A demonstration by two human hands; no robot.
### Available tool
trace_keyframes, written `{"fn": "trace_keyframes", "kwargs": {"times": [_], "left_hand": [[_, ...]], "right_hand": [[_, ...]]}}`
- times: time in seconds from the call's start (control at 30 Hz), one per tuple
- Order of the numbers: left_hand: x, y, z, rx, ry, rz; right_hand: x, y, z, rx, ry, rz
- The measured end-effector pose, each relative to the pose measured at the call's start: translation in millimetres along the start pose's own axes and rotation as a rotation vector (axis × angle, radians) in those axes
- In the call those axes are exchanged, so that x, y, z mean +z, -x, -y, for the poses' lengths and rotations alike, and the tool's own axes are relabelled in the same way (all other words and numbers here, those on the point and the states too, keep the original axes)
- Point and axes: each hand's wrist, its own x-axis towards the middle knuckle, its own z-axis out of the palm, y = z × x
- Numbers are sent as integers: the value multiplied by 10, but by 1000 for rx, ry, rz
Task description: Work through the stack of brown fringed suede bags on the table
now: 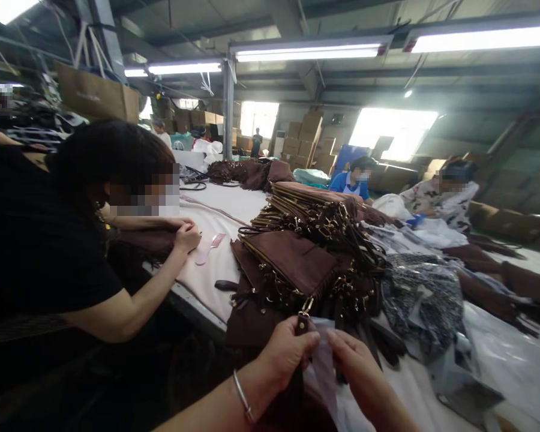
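My left hand (285, 351) is closed on the end of a dark brown strap (302, 324), pinched between thumb and fingers. A gold clasp (306, 305) sits at the top of that strap, in front of the pile of brown pouches (292, 258). My right hand (354, 360) pinches the edge of a thin, whitish translucent plastic strip (323, 355). This strip hangs down between my hands and touches the left fingertips. Gold zips and clasps show all along the pouches, with dark straps (364, 240) spilling over their right side.
Close on my left, a co-worker (85, 240) leans over the pale tabletop (207, 210), hands on brown fabric. A pink comb (211, 249) lies there. Clear plastic bags (423, 300) cover the right side. More brown goods (252, 173) are heaped farther back, and two people sit across.
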Motion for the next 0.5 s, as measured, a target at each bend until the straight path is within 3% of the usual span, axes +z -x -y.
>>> {"fn": "trace_keyframes", "kwargs": {"times": [0.17,0.3,0.4,0.5], "left_hand": [[9,11,65,-3,-146,55],[-196,145,110,-139,-294,146],[-359,306,29,-151,-392,290],[-382,414,-174,-146,-417,410]], "right_hand": [[-93,23,71,-106,179,-99],[-204,79,62,-69,259,-96],[-243,166,-46,-73,330,-100],[-237,251,-161,-75,381,-81]]}}
